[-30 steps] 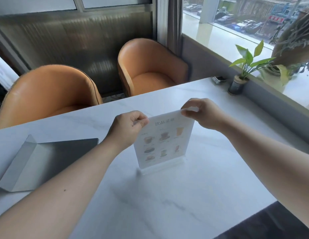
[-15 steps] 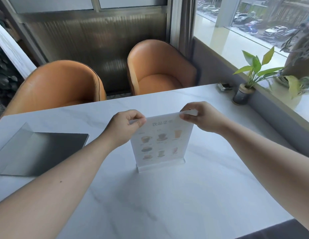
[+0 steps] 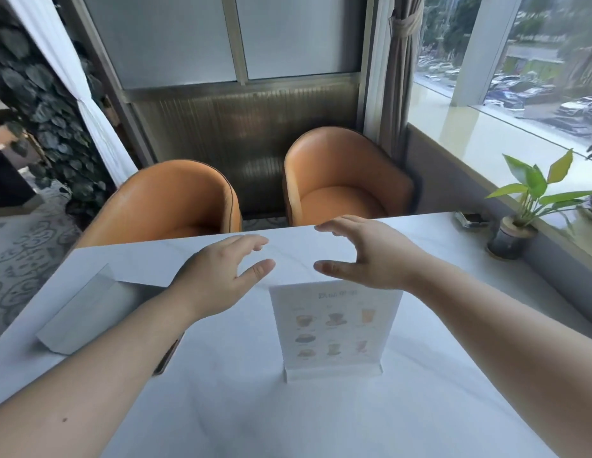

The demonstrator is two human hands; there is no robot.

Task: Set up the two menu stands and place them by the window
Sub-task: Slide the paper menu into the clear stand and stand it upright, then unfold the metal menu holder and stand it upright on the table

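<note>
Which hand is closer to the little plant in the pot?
The right hand. It hangs open above the menu stand, on the window side, with bare table between it and the potted plant. The left hand, also open, is farther away, on the other side of the stand.

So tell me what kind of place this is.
Most likely a café or restaurant seating area: a clear acrylic menu stand printed with drinks stands on a white marble-look table, two orange leather tub chairs face it, and a small potted green plant sits by the window.
</note>
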